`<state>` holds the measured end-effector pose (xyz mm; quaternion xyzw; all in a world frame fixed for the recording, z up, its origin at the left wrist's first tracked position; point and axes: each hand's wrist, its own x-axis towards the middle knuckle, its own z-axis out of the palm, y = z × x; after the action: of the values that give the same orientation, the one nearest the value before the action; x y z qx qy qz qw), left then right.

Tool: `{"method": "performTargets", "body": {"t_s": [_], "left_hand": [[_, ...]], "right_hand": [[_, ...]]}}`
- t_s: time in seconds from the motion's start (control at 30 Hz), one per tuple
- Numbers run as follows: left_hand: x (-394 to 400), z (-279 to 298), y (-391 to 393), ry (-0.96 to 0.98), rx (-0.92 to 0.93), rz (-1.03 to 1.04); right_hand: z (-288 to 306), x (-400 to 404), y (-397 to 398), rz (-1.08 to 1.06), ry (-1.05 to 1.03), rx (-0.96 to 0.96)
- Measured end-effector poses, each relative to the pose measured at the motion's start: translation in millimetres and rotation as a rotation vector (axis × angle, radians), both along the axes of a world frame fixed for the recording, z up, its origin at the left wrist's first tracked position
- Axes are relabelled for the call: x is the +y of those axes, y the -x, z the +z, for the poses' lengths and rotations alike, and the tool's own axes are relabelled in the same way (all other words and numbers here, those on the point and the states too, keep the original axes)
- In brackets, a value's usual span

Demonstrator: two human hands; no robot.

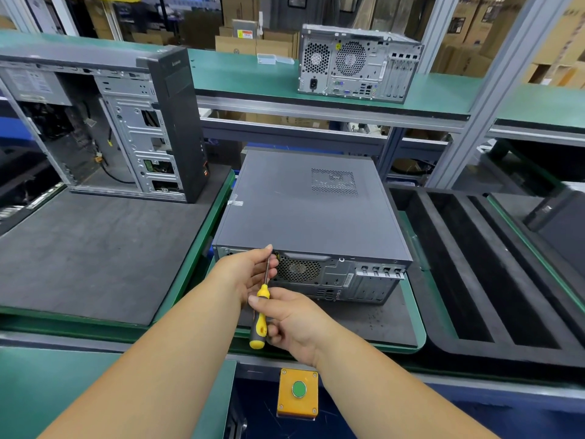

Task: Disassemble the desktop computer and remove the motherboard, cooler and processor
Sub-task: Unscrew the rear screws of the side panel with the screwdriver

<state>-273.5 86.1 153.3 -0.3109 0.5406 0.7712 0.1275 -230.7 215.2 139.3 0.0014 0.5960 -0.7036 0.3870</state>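
A grey desktop computer point(304, 210) lies on its side on a dark mat, its closed side panel facing up and its rear panel with fan grille point(297, 270) towards me. My right hand point(294, 324) grips the yellow and black handle of a screwdriver point(260, 315). The shaft points up to the rear panel's upper left edge. My left hand point(247, 274) pinches the shaft near its tip with thumb and fingers. The tip and any screw are hidden behind my fingers.
An opened tower case point(126, 128) stands on the mat at the left. Another desktop point(357, 64) sits on the upper green shelf. A black foam tray with long slots point(474, 264) lies to the right. A yellow box with a green button point(298, 391) is at the bench front.
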Motion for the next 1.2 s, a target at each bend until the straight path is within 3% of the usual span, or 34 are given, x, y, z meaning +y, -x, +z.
{"method": "performTargets", "body": {"t_s": [0.43,0.6,0.77,0.87,1.03,1.2], "left_hand": [[-4.5,-11.5,-6.3,0.029,0.047,0.026],[-16.6,-25.1,-20.6,0.015,0.08,0.129],[-27.0,-29.5,-36.2,-0.009,0.067,0.255],[-23.5,-29.0,-48.8,0.003,0.069,0.152],[-5.3,-25.9,-65.7,0.09,0.062,-0.072],[21.0,-23.7,-70.4,0.11,0.073,-0.166]], "right_hand": [[-0.3,5.2,-2.2,0.052,-0.045,0.06],[-7.3,11.6,-2.8,0.085,-0.257,0.24],[-5.9,13.5,-3.4,0.101,-0.357,0.304],[-1.5,10.7,-2.9,0.005,-0.385,0.272],[-3.5,16.4,-3.1,-0.094,-0.474,0.549],[-13.7,35.5,1.2,-0.119,-0.495,0.638]]}}
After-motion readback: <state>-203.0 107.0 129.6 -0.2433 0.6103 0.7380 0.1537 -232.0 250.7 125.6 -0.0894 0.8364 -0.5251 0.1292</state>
